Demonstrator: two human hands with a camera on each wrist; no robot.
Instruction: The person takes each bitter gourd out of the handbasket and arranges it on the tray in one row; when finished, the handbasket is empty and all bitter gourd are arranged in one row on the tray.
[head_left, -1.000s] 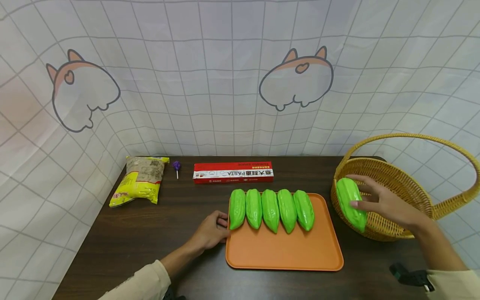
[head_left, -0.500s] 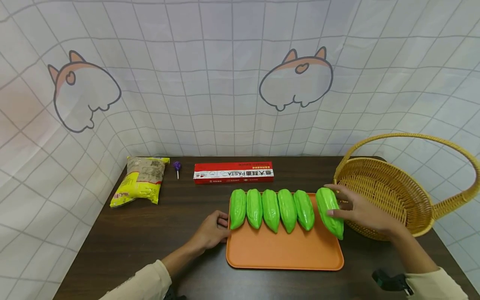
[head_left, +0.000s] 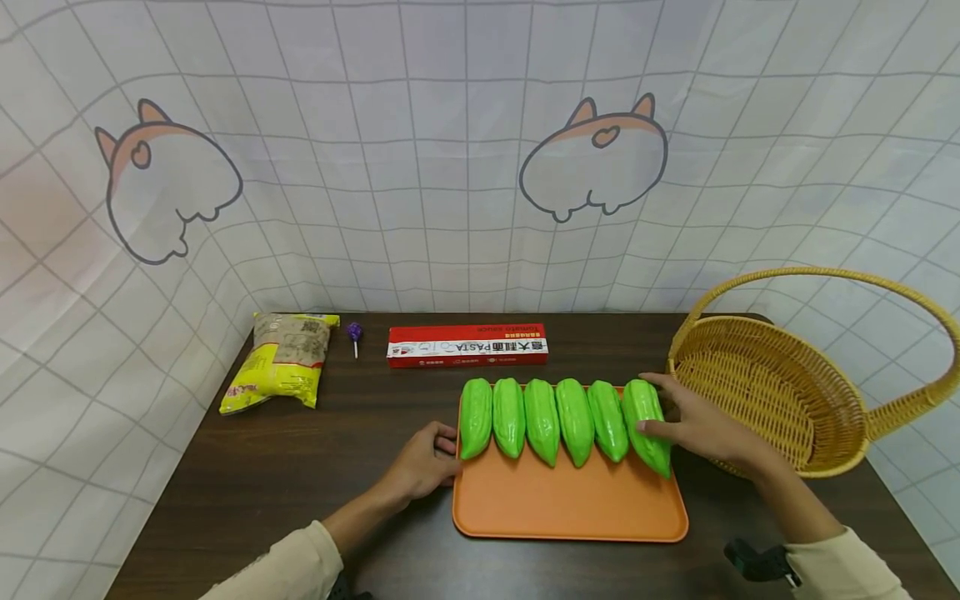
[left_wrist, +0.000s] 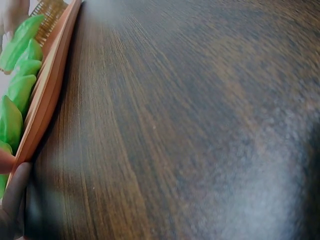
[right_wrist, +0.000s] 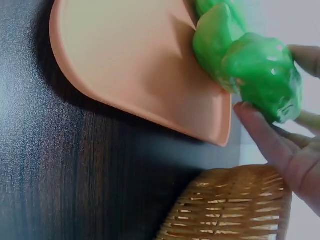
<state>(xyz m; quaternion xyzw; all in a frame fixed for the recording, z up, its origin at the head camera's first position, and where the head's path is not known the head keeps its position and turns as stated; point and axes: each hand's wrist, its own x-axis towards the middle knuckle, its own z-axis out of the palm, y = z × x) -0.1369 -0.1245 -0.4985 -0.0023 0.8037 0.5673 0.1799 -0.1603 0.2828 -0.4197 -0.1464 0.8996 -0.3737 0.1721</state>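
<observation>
In the head view my right hand grips a glossy green ridged fruit, thumb on the near side and fingers round the far side. It is tilted over the right part of an orange tray. In the right wrist view this fruit overlaps its neighbour, the tip of my thumb low against it. Several similar green fruits lie in a row along the tray's far edge. My left hand pinches the tray's left rim; the left wrist view has the thumb over the rim and a finger outside.
A wicker basket with a tall handle stands right of the tray, close by my right hand. At the back lie a red and white pasta box, a purple lollipop and a yellow bag. A grid-patterned cloth hangs behind.
My right hand has carried the green fruit leftward from the basket's front to over the tray, beside the row's right end. The left hand keeps its place on the tray rim.
</observation>
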